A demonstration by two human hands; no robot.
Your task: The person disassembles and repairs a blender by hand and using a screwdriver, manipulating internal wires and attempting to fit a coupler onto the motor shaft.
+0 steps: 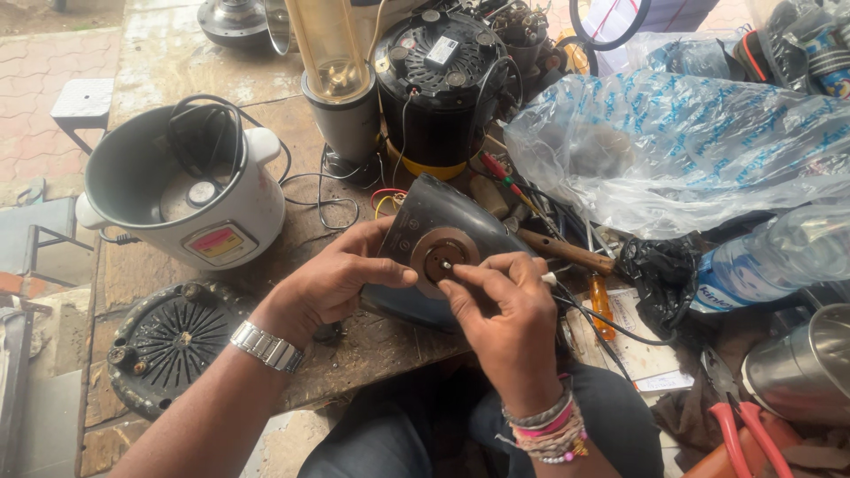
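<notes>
A dark clothes iron body (pixel 434 212) lies on the worn wooden workbench (pixel 177 62), its round copper-coloured dial seat (pixel 440 258) facing up. My left hand (pixel 341 274) grips the iron's left side, thumb across its face beside the dial seat. My right hand (pixel 500 296) pinches a small screw or pin (pixel 447 265) at the centre of that seat with thumb and forefinger. A wristwatch is on my left wrist; bead bracelets are on my right.
A white rice cooker (pixel 181 190) with a cord inside stands at the left, above a round black grille (pixel 173 341). Behind the iron are a black motor unit (pixel 438 84) and blender jar (pixel 332 53). Plastic bags (pixel 673 142), a water bottle (pixel 779 257), screwdrivers and red-handled pliers (pixel 739 425) crowd the right.
</notes>
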